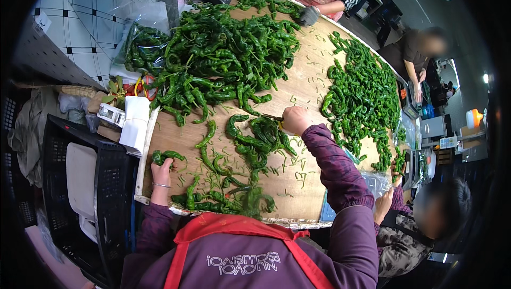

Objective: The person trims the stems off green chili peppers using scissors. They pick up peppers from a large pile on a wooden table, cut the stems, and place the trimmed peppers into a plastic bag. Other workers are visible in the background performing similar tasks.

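Note:
My left hand [161,175] is at the table's left edge, closed around a few curled green peppers [172,155] that stick out past the fingers. Over the middle of the wooden table [303,205], my right hand [296,120] grips scissors [273,117]; their dark blades point left and a bit of yellow handle shows. Just below the blades lies a small cluster of green peppers [263,133]. Cut stems [299,164] are strewn around it. Nearer to my body is another loose group of peppers [215,199].
A big pepper heap [231,49] covers the far left; another pepper pile [363,89] runs along the right. A black crate [115,193] stands left of the table. Across it, a co-worker's gloved hand [309,16] rests at the rim. At right, another person's hand [384,203] holds a plastic bag [375,183].

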`<control>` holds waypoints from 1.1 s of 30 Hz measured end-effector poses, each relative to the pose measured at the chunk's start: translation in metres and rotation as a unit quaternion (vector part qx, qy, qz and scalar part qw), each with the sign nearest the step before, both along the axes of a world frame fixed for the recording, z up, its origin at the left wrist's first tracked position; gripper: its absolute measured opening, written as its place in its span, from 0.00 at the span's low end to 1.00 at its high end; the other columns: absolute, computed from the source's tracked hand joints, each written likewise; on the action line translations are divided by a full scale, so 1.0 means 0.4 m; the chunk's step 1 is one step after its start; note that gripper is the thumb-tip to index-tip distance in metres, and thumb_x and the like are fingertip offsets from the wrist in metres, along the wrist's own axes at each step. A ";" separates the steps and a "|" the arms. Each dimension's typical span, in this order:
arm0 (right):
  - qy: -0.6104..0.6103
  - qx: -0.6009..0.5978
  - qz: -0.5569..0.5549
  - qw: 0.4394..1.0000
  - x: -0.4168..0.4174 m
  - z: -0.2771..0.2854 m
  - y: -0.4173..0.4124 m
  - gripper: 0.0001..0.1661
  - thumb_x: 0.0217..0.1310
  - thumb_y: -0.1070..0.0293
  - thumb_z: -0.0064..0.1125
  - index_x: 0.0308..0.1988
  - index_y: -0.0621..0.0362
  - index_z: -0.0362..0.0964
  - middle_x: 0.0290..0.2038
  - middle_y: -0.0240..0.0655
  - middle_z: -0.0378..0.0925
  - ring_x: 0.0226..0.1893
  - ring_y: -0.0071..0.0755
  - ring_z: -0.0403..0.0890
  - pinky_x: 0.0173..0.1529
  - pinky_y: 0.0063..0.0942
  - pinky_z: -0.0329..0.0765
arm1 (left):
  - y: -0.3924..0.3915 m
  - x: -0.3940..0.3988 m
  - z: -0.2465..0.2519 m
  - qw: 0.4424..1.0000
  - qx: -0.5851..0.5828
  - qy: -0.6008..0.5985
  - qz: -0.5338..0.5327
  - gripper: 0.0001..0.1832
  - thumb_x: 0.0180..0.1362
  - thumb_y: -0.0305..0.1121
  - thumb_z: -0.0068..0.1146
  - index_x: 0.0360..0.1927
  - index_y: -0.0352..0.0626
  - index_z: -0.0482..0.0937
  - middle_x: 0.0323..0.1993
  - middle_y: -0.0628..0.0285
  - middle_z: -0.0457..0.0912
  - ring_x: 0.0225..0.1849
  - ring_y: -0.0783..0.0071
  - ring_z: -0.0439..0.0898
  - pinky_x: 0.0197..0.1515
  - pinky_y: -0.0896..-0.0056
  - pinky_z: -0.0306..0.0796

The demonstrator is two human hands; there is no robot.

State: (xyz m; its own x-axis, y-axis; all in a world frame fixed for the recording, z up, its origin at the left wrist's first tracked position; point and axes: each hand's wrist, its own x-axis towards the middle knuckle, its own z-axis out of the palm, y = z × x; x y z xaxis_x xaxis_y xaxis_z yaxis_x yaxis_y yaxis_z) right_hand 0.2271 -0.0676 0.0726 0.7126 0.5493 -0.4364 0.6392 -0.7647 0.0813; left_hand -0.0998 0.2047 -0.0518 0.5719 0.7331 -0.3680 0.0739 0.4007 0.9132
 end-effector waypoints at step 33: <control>0.180 0.204 -0.027 0.962 -0.023 -0.026 -0.025 0.28 0.57 0.44 0.55 0.26 0.61 0.77 0.21 0.48 0.76 0.25 0.45 0.79 0.34 0.37 0.74 | 0.000 -0.004 -0.001 1.000 0.003 0.013 -0.007 0.05 0.50 0.24 0.53 0.24 0.33 0.78 0.18 0.63 0.77 0.19 0.77 0.74 0.24 0.77 0.67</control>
